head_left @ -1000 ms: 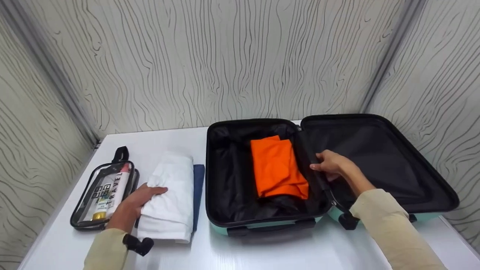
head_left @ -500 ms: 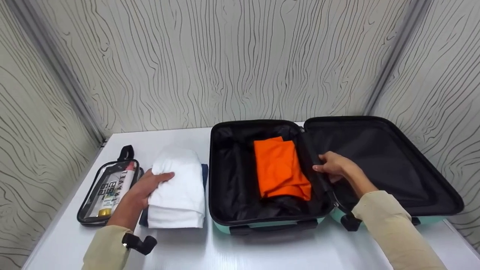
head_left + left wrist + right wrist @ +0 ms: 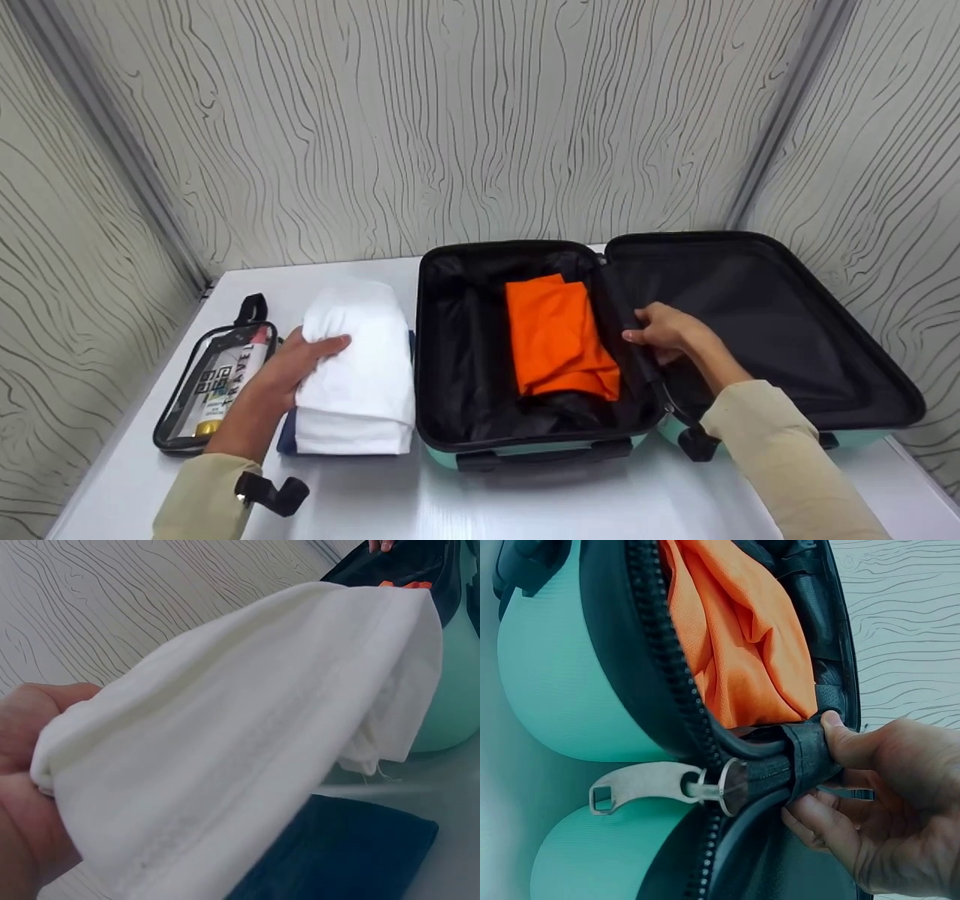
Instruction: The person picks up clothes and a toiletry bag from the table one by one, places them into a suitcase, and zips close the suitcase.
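Observation:
A folded white cloth (image 3: 360, 375) is held by my left hand (image 3: 300, 364), thumb on top and the other fingers hidden beneath. In the left wrist view the white cloth (image 3: 225, 742) hangs raised above a folded dark blue cloth (image 3: 349, 847) on the table. My right hand (image 3: 664, 330) pinches the black fabric edge at the hinge of an open mint-green suitcase (image 3: 540, 448). The right wrist view shows thumb and fingers gripping that black fabric edge (image 3: 814, 757). In the suitcase's left half lies a folded orange cloth (image 3: 559, 337).
A clear zip pouch (image 3: 180, 412) with travel bottles lies at the left of the white table (image 3: 360, 502). The suitcase lid (image 3: 735, 315) lies open on the right. Patterned wall panels (image 3: 480, 120) stand behind. A metal zip pull (image 3: 649, 784) hangs by the hinge.
The white cloth has been lifted off the blue one by my left hand and shifted slightly right and away. My right hand stays at the hinge edge.

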{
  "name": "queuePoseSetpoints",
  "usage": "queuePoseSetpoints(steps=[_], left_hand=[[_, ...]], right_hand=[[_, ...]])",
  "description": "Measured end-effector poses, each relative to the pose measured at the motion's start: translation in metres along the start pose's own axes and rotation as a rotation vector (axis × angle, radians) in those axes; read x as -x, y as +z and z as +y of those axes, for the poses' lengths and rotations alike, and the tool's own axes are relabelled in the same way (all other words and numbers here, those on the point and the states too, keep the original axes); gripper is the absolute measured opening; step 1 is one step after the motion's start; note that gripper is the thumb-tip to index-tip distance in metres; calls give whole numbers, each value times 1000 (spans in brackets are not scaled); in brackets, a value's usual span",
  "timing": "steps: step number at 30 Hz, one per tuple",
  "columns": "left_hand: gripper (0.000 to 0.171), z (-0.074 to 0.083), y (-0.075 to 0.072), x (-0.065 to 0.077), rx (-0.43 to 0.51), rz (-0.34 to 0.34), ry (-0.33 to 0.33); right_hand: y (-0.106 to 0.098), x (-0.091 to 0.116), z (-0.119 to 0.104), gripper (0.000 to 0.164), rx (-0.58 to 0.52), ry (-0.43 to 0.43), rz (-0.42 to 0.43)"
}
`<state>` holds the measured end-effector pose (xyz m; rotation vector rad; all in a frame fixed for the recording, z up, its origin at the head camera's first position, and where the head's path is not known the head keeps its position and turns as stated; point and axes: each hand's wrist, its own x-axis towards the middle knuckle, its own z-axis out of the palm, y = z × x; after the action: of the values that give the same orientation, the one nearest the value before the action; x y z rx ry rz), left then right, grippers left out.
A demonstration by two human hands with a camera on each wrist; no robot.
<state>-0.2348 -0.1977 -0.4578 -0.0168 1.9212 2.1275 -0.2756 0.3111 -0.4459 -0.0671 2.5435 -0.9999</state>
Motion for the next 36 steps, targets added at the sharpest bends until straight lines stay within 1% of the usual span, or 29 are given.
queuePoseSetpoints(steps=[3,7,13,16,25,29,33,36], left_hand=[[43,6,2,2,-20,1,20],[46,12,6,3,-37,-1,31],[44,19,15,3,-19,-6,42],[41,21,20,3,-10,-8,57],[40,25,34,-1,3,-16,96],[38,26,42,-5,14,-36,113],[38,27,51,-8,25,-51,119],[36,28,59,-10,29,-45,128]], right_hand=[[0,0,-1,39,-4,5,1],[1,-1,0,37,-3,9,4],[2,-2,3,37,-24,12,11],[2,-2,3,36,-30,15,16],[3,-2,3,38,-24,18,20],[4,-1,5,39,-8,13,21],[4,-2,4,36,-10,11,30],[4,-2,2,32,-22,7,32]])
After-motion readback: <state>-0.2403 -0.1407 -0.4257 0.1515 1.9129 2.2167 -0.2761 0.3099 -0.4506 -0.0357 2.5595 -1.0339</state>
